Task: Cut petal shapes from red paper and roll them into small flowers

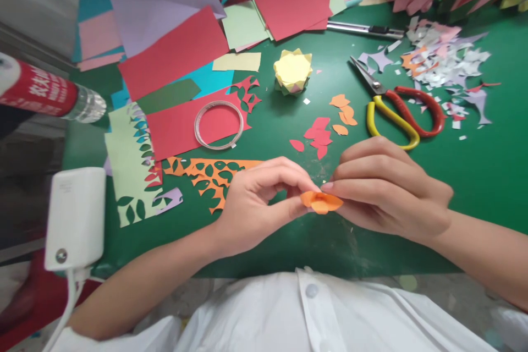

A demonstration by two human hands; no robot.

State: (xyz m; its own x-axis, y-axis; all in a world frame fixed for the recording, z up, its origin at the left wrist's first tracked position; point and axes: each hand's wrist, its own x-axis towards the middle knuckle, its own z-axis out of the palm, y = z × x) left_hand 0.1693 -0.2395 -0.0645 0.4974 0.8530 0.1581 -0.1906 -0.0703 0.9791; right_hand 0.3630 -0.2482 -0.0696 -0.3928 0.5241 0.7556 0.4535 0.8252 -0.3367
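Between my two hands is a small orange paper flower point(324, 203) made of curved petals. My left hand point(264, 198) pinches its left side between thumb and forefinger. My right hand point(383, 190) closes on its right edge, with a tiny white bit at the fingertips. Just beyond lie loose red paper petals point(318, 133) and orange paper petals point(347, 115). A roll of tape point(218, 125) rests on a red sheet, and scissors point(396, 104) with red and yellow handles lie open beyond my right hand. A yellow folded paper flower point(292, 70) stands farther back.
Orange cut-out paper point(214, 173) and a pale green cut sheet point(132, 170) lie left. A white power bank point(75, 219) with a cable and a bottle point(49, 91) are at the left edge. A utility knife point(365, 29) and paper scraps point(445, 55) lie at the back right.
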